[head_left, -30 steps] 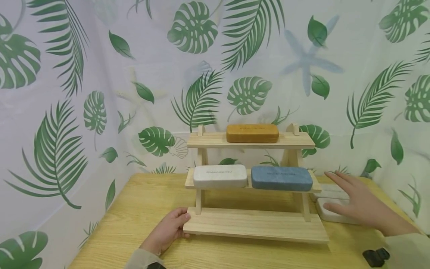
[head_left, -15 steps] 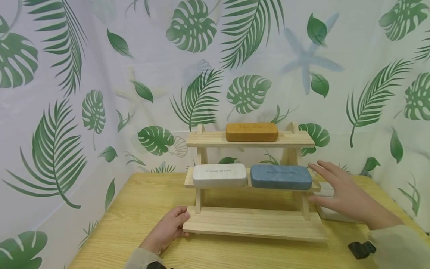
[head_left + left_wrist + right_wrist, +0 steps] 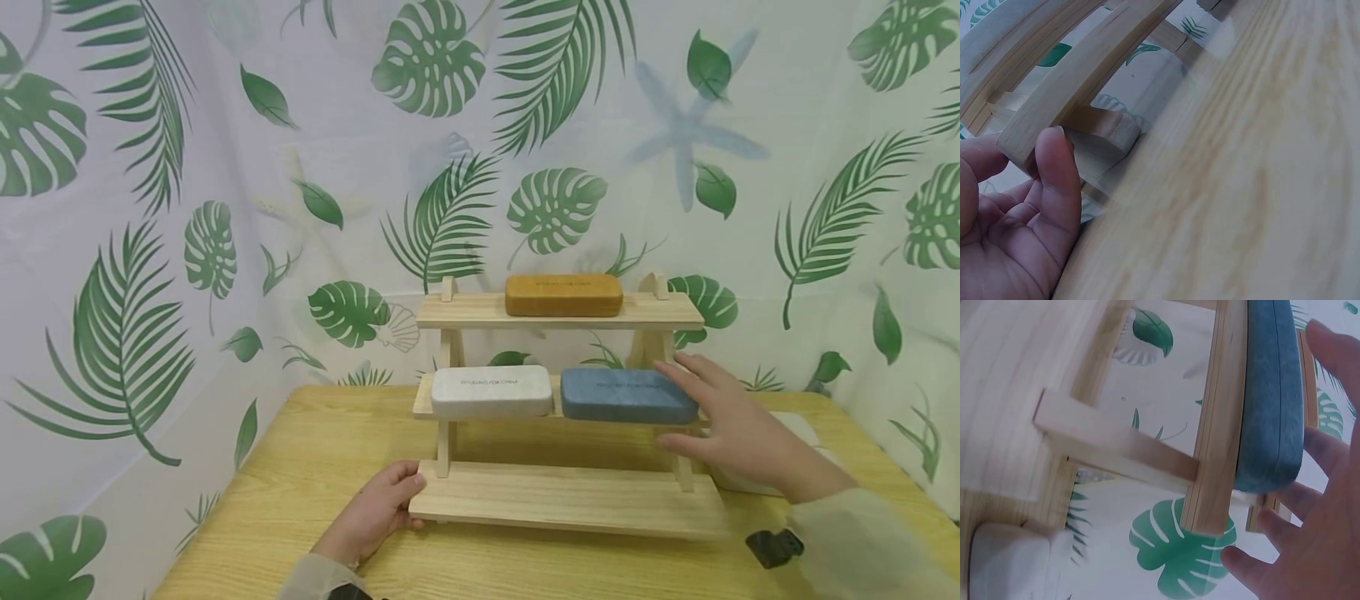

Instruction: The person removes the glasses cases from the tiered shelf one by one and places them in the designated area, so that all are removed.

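A three-tier wooden display stand (image 3: 566, 496) stands on the table. My left hand (image 3: 378, 510) grips the left end of its bottom shelf, thumb on one face and fingers on the other, plain in the left wrist view. On the middle shelf lie a white glasses case (image 3: 491, 392) and, right of it, a blue glasses case (image 3: 628, 396), both with dark lettering. My right hand (image 3: 738, 433) is at the blue case's right end, fingers spread, fingertips overlapping it in the head view. Beside that end in the right wrist view are its fingers (image 3: 1325, 450), not curled round it.
An orange glasses case (image 3: 564, 296) sits on the top shelf. Pale glasses cases (image 3: 795, 427) lie on the table (image 3: 247, 533) right of the stand, partly hidden by my right forearm. A leaf-patterned cloth (image 3: 300, 125) hangs behind and at the sides.
My right hand has moved left, from over the pale cases to the blue case's right end. My left hand stays on the bottom shelf, and the cases on the stand keep their places.
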Action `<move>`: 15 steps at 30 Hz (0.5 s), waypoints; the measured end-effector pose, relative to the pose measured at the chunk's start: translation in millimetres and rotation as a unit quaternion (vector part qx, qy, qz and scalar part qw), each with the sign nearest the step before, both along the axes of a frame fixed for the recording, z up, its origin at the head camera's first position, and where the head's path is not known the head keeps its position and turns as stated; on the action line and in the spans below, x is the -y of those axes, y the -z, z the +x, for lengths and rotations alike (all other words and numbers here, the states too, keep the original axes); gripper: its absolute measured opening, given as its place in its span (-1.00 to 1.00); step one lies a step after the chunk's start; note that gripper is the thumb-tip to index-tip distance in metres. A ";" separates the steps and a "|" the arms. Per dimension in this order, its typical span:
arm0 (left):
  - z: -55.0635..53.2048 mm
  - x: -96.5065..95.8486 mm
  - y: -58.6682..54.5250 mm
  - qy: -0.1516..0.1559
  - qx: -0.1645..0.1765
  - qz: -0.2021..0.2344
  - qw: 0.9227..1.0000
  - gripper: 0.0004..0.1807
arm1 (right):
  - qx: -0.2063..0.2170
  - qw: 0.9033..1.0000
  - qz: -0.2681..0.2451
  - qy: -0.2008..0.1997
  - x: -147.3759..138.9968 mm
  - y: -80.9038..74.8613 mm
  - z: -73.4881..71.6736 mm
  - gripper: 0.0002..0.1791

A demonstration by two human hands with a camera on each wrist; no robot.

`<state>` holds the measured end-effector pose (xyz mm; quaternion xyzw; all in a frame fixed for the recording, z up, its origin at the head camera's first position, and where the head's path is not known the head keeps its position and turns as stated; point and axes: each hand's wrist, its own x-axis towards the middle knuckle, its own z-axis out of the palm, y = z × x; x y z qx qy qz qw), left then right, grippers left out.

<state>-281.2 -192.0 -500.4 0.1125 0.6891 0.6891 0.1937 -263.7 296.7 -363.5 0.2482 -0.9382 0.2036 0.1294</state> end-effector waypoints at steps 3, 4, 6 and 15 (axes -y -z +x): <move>0.4 0.0 0.1 0.001 0.000 0.001 1.000 -0.34 | -0.002 1.000 -0.001 -0.005 5.6 -0.4 -0.1 0.05; 0.5 -0.1 0.0 0.001 0.000 0.001 1.000 -0.34 | -0.002 1.000 -0.001 -0.006 7.3 -0.3 -0.1 0.04; 0.8 -0.4 -0.5 0.000 0.000 0.002 1.000 -0.35 | -0.003 1.000 0.000 -0.009 10.8 -0.3 -0.5 0.04; 1.3 -1.7 -1.8 -0.004 -0.001 0.005 1.000 -0.38 | 0.006 1.000 -0.004 -0.012 25.3 2.6 -6.3 0.04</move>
